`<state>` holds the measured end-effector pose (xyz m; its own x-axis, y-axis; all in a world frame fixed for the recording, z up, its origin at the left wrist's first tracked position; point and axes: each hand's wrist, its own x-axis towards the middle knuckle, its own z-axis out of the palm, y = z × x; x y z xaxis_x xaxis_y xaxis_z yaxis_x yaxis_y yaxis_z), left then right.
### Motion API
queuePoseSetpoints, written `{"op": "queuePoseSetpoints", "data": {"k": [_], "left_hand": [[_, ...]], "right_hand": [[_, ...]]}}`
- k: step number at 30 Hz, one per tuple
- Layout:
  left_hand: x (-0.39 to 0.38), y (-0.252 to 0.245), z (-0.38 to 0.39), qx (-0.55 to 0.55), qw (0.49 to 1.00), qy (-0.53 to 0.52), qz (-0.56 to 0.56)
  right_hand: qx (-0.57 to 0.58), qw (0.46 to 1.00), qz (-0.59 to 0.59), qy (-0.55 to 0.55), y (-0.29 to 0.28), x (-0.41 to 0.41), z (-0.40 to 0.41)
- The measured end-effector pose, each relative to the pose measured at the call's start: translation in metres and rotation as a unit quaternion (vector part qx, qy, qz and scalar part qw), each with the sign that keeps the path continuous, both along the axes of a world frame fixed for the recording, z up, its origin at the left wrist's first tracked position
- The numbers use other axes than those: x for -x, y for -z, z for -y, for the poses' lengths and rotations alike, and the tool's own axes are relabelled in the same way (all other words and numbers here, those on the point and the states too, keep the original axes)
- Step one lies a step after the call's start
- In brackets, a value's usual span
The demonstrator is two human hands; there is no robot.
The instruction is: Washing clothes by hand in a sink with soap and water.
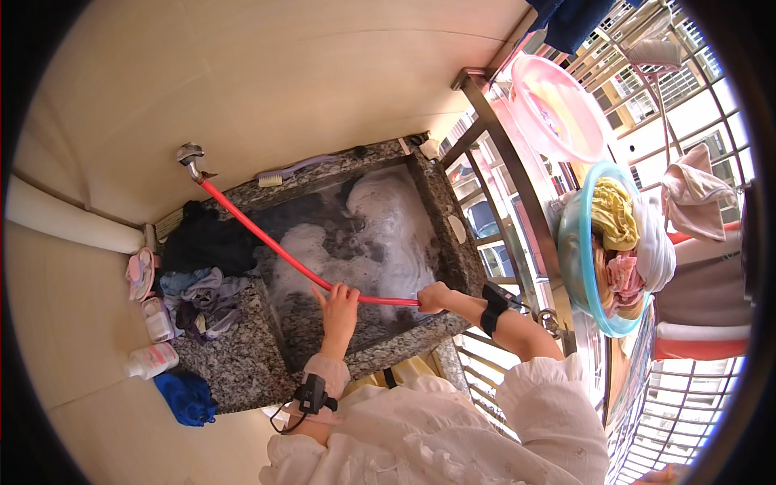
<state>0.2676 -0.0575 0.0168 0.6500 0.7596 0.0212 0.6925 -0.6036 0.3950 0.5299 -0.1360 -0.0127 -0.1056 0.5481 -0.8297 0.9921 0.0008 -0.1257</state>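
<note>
A red hose (260, 230) runs from a metal wall tap (191, 159) across a speckled stone sink (388, 357). My left hand (339, 312) is at the middle of the hose, its thumb and fingers around it or resting on it; the exact grip is unclear. Near the sink's right side, my right hand (431, 297) is closed around the hose's far end, hiding its opening. Foamy water (388, 242) covers much of the dark basin below both hands. A scrubbing brush with a purple handle (303, 165) lies on the back rim.
Dark clothes (209, 242) and crumpled grey-purple cloths (209, 303) lie on the left ledge, near a white bottle (151, 360) and blue cloth (185, 397). At right, a blue basin (585, 242) holds laundry beside a pink basin (561, 109) and metal railing (503, 145).
</note>
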Motion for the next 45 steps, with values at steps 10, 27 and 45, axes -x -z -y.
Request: {"op": "queuePoseSetpoints", "data": {"k": [10,27,45], "left_hand": [[0.045,0.047,0.050,0.074,0.977,0.155,-0.124],[0.141,0.023,0.044,0.103,0.989,0.063,-0.088],[0.119,0.011,0.052,0.109,0.991,0.076,0.014]], "right_hand": [[0.092,0.882,-0.412,0.208,0.051,0.043,-0.026],[0.160,0.734,-0.419,0.510,0.186,0.034,0.006],[-0.143,0.967,0.209,-0.003,0.150,-0.065,-0.001]]}}
